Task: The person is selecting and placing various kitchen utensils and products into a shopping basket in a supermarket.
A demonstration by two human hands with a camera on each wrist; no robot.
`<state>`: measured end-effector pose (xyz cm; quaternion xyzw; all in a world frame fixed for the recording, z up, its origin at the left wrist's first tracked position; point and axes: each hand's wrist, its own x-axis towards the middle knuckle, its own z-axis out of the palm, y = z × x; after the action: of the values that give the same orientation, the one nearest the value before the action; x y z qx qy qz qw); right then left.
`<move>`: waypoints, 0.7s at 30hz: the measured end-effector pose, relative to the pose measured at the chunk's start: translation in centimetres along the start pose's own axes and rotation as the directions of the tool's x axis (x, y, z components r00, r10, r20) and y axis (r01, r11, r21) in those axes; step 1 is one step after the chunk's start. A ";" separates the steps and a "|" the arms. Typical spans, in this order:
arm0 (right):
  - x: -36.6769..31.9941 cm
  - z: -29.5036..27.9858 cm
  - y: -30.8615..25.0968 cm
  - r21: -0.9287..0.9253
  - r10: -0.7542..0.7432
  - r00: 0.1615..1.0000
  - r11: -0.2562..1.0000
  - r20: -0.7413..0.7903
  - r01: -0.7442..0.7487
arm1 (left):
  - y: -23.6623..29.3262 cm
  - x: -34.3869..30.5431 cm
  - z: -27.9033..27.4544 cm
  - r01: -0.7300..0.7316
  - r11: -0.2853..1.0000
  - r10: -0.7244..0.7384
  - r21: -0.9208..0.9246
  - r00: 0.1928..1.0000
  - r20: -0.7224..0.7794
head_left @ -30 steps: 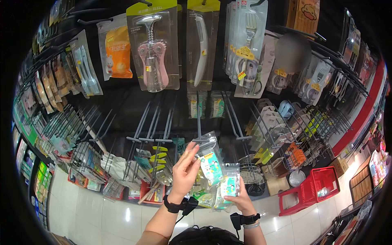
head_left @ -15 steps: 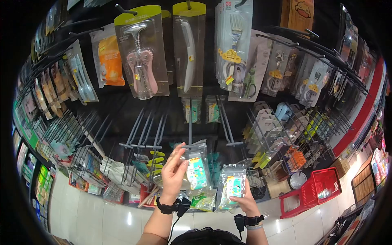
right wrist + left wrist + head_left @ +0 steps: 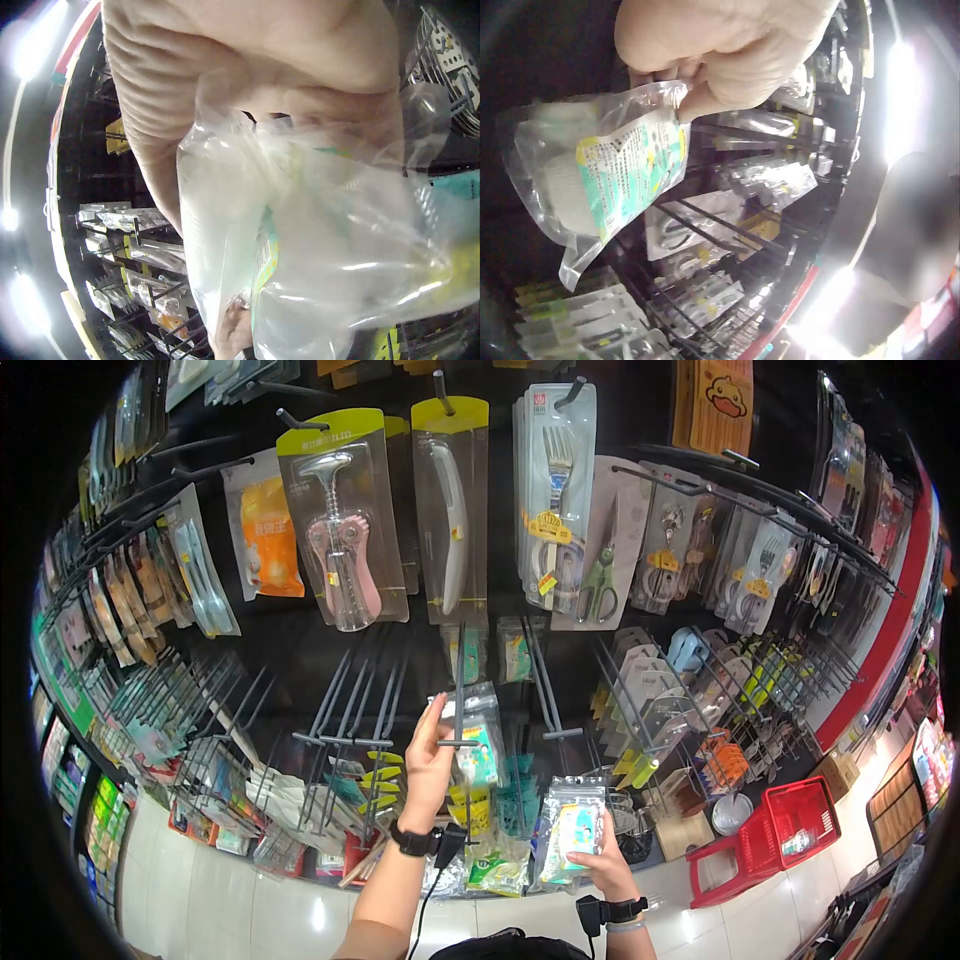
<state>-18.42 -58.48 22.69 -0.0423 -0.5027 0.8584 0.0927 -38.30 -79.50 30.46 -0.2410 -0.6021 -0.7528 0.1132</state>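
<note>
L hand (image 3: 428, 765) w/ clear pkt (image 3: 478, 756) at hook (image 3: 461, 743), R hand (image 3: 608, 862) w/ zip-top pkts (image 3: 572, 832)

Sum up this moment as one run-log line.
left hand: pinches clear zip bag by rack hook | right hand: holds at least one similar bag | red basket: right side

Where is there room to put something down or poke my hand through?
Floor tiles look bare between the left racks and left forearm. A hand might fit past the dark panel, between the bare hooks and the left hand's bag. The right racks' hanging packs are crowded.
</note>
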 end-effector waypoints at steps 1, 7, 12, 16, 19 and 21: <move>0.0 -0.1 0.1 0.001 -0.004 1.000 1.000 0.002 0.004 | -1.3 1.3 0.0 -0.008 0.999 0.008 0.032 1.000 -0.017; 0.0 -0.7 0.9 0.187 -0.006 0.999 0.982 -0.038 0.013 | -6.8 9.0 0.4 -0.058 0.987 0.068 0.147 0.996 -0.065; -0.7 -1.0 1.6 0.452 0.076 0.997 0.889 -0.002 -0.067 | -6.8 9.7 1.3 -0.007 0.985 0.042 0.172 0.979 -0.201; -0.7 -1.3 2.6 0.573 0.112 0.993 0.813 0.026 -0.107 | -5.8 3.6 2.7 -0.030 0.948 0.134 0.318 0.941 -0.311; 0.0 -1.0 3.5 0.623 0.118 0.992 0.773 0.045 -0.120 | -1.6 -3.9 4.9 0.285 0.953 -0.298 0.107 0.945 0.138; 0.5 -0.4 3.9 0.649 0.127 0.989 0.748 0.071 -0.142 | -0.8 -7.6 6.0 0.443 0.886 -0.464 0.140 0.838 0.287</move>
<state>-19.30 -59.85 19.10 -0.0337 -0.1692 0.9844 0.0340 -30.75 -74.48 26.95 -0.2036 -0.6772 -0.6894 -0.1570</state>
